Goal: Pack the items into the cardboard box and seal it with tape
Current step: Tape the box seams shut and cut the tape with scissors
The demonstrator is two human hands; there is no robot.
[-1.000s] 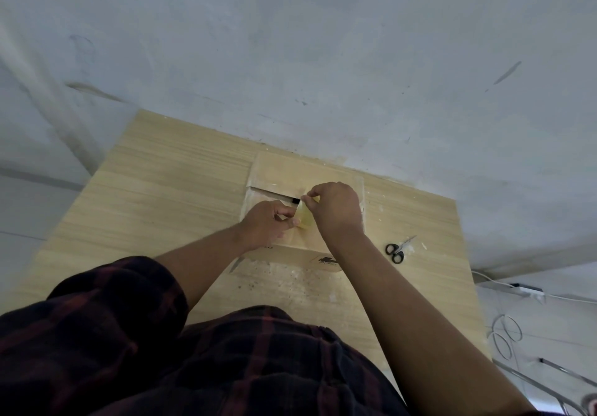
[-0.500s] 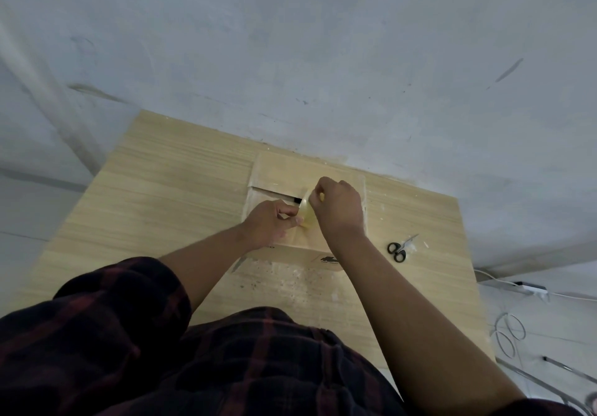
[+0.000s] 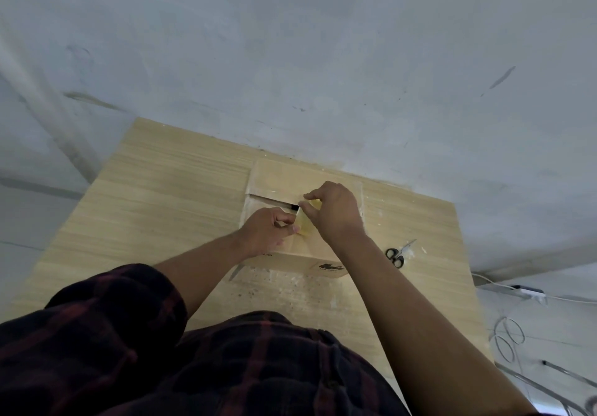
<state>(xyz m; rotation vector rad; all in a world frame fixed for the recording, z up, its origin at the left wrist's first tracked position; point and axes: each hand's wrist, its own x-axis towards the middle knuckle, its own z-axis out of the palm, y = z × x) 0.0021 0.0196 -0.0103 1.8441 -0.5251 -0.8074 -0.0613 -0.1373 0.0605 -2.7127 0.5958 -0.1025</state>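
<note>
Nearest, 2 bare forearms reach forward over the table [image 3: 168, 195] from plaid sleeves. The left hand [image 3: 269, 231] curls closed, its grip pinching a yellowish strip of tape [image 3: 305, 223] against the top of the cardboard box [image 3: 290, 176], likely to anchor it. Just right of that grip, the right hand [image 3: 336, 212] arches, fingertips pinched on the tape, seemingly pulling it along the half-open seam. Further right lie scissors [image 3: 398, 254].

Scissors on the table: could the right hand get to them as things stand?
Probably yes. The scissors lie in the open on the table, right of the cardboard box, with nothing between them and the right hand. That hand is busy with tape and must let go first.
</note>
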